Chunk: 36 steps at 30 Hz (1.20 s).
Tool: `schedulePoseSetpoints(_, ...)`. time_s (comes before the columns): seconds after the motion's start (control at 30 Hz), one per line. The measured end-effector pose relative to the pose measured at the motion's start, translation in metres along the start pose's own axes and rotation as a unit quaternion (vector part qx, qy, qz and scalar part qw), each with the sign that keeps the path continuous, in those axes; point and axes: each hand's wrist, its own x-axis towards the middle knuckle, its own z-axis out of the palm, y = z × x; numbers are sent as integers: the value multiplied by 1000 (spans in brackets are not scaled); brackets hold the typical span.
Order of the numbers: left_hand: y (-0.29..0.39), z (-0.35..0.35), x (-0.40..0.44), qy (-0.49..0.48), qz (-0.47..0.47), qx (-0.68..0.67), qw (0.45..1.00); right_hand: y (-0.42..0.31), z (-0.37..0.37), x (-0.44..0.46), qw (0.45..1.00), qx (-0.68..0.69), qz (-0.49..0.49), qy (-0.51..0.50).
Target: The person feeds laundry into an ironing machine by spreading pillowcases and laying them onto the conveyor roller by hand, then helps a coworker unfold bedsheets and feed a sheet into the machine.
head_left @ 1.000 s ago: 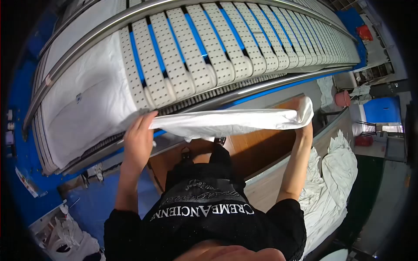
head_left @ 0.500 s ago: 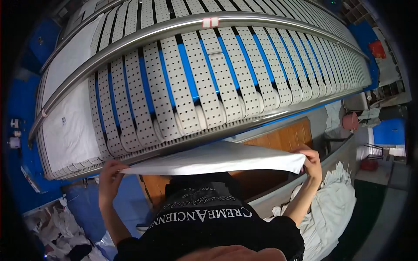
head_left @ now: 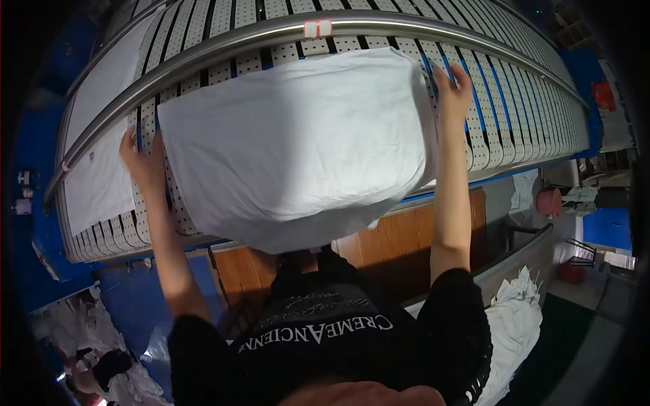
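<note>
At far left, a white sheet with a small blue mark [head_left: 95,183] lies on the slotted, perforated belts [head_left: 479,153] of a large machine, running up beneath its curved steel bar [head_left: 379,24]; below it on the floor side is a heap of crumpled white fabric [head_left: 132,372] with a black item [head_left: 112,369] on top. The person's left hand [head_left: 142,159], thumb and fingers parted around nothing, is just beside the left edge of a white cloth [head_left: 318,135]; whether the thumb touches it cannot be told. The cloth lies across the belts at center, its far edge just short of the bar and its near edge drooping over the machine's front. It is plain, faintly creased, grayer at left and bright toward the right, with a shaded, rounded lower fold. Just past its right edge, the right hand [head_left: 453,95] is poised over the belts, thumb and fingers apart, holding nothing. Farther right are another white pile [head_left: 514,331] and a pink bucket [head_left: 550,202], its contents too small to make out.
</note>
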Motion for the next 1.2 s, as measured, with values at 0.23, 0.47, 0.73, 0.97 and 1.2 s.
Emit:
schedulePoseSetpoints(0.23, 40, -69, -206, 98, -406, -309, 854, 84, -146, -187, 982, -47, 113, 144)
schedulePoseSetpoints(0.47, -9, -44, -191, -539, -362, -181, 739, 134, -188, -196, 822, 19, 519, -236)
schedulePoseSetpoints(0.73, -58, 17, -260, -553, -425, -357, 621, 106, -168, -237, 848, -45, 508, -140)
schedulePoseSetpoints(0.97, -117, 35, -169, -468, -462, -235, 716, 117, -90, -237, 928, -167, 331, -42)
schedulePoseSetpoints(1.2, -367, -20, -120, -695, -362, -83, 615, 126, -153, -399, 755, -404, 419, 302)
